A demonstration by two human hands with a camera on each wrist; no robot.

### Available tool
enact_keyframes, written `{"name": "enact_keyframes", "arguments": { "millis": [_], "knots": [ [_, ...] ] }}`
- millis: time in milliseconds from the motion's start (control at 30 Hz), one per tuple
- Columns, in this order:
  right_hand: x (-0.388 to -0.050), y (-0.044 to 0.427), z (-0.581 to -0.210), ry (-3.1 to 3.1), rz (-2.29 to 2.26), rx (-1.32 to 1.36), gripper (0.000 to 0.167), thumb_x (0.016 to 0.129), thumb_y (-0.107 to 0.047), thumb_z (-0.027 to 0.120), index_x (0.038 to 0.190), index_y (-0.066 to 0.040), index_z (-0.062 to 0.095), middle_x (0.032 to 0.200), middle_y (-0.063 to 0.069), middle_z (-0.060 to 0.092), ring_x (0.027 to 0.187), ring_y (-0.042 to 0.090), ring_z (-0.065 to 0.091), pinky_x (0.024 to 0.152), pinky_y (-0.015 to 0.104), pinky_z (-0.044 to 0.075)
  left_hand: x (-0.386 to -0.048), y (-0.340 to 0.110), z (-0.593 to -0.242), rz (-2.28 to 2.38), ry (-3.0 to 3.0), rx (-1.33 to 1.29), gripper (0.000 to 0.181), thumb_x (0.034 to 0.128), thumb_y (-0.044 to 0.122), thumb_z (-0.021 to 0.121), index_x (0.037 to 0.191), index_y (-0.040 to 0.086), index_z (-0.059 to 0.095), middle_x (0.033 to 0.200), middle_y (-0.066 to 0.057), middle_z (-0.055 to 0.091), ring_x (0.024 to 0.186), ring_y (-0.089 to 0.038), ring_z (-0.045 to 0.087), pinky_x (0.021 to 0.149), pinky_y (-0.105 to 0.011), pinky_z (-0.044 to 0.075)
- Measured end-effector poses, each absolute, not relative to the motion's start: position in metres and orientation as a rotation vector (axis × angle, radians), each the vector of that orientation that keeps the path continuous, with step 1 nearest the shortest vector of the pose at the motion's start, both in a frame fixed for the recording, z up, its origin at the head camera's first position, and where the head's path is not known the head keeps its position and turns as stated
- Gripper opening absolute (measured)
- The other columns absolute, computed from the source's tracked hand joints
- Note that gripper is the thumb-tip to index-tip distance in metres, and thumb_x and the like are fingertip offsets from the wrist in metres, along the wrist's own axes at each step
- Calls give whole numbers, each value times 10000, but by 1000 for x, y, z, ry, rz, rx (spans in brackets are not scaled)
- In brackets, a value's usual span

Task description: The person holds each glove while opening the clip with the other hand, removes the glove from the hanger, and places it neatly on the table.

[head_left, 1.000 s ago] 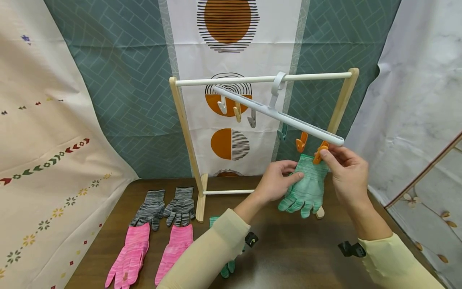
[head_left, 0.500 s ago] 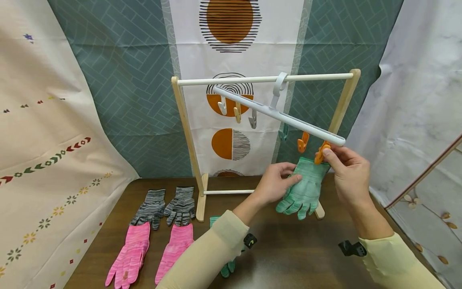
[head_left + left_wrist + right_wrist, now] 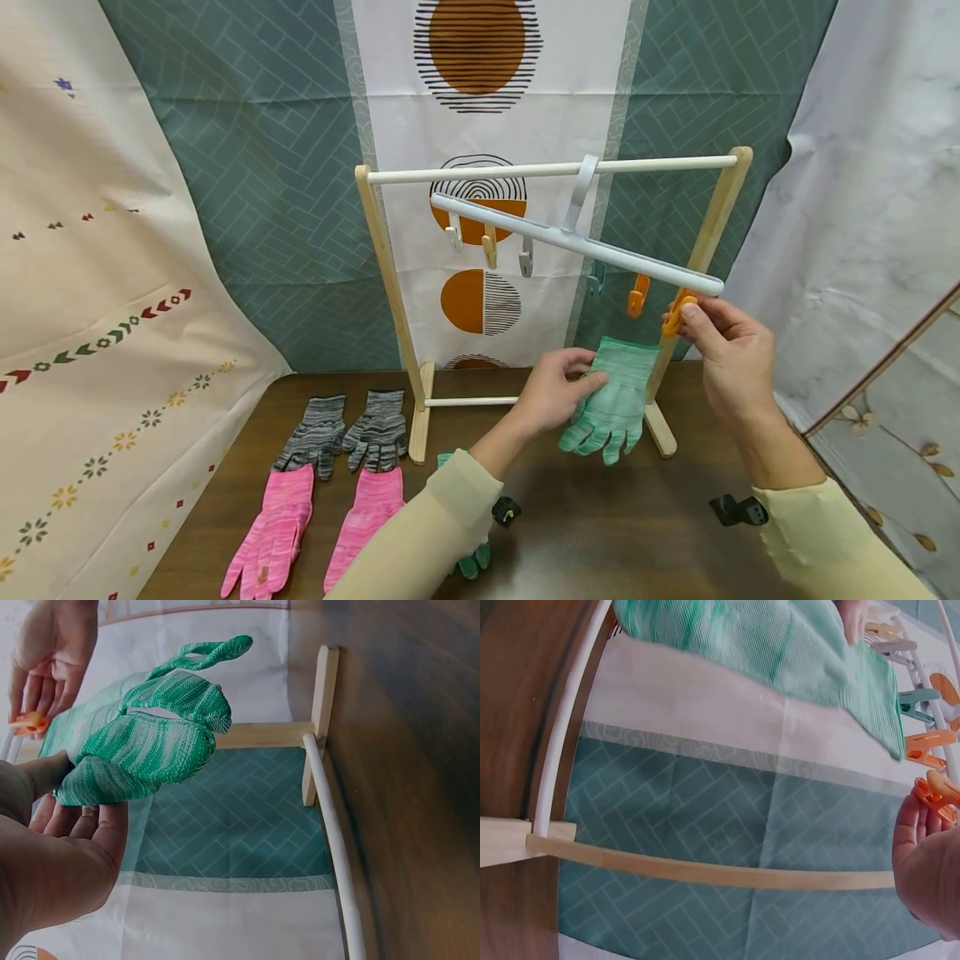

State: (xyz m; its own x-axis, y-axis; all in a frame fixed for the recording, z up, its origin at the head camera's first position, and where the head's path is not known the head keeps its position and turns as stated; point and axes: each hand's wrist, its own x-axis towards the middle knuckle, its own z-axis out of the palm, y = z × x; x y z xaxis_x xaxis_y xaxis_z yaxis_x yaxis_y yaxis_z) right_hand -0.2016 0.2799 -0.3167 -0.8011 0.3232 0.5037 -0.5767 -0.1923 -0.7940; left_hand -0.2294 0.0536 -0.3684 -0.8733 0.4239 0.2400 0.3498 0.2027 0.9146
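Observation:
A green knitted glove (image 3: 617,392) dangles fingers-down from my left hand (image 3: 557,390), which pinches its left edge between thumb and fingers. In the left wrist view the glove (image 3: 142,742) spreads out beyond that thumb. My right hand (image 3: 738,358) pinches an orange clothespin (image 3: 678,313) at the right end of a white hanger (image 3: 637,260). The glove's cuff is apart from this clothespin, below and to its left. A second orange clothespin (image 3: 638,296) and a teal one (image 3: 596,278) hang beside it on the hanger. The right wrist view shows the glove (image 3: 780,652) off the clothespins.
The hanger hooks over the white top rail (image 3: 480,172) of a wooden rack and slopes down to the right. On the brown table (image 3: 600,525) lie grey gloves (image 3: 378,429), pink gloves (image 3: 273,529) and another green glove (image 3: 474,560), partly behind my left sleeve.
The glove's cuff has come away from the orange clothespin. My left hand has moved down and left with the glove. My right hand still holds the clothespin, and the hanger has turned slightly.

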Motion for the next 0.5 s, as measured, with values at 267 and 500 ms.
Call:
{"name": "enact_keyframes", "arguments": {
  "millis": [267, 500],
  "knots": [
    [-209, 289, -316, -1544, 2047, 359, 289, 1000, -15, 722, 1245, 138, 699, 1000, 87, 787, 871, 175, 770, 823, 231, 591, -227, 40, -377, 1855, 2349, 748, 384, 1020, 155, 747, 1352, -24, 678, 1144, -80, 786, 1076, -152, 704, 899, -280, 566],
    [-216, 295, -316, -1584, 2049, 394, 337, 1010, -41, 716, 1287, 146, 669, 1015, 78, 787, 896, 167, 762, 846, 227, 586, -222, 27, -383, 1885, 2349, 737, 363, 1016, 158, 751, 1325, -26, 693, 1171, -110, 778, 1119, -227, 703, 935, -342, 566]
  ]
}}
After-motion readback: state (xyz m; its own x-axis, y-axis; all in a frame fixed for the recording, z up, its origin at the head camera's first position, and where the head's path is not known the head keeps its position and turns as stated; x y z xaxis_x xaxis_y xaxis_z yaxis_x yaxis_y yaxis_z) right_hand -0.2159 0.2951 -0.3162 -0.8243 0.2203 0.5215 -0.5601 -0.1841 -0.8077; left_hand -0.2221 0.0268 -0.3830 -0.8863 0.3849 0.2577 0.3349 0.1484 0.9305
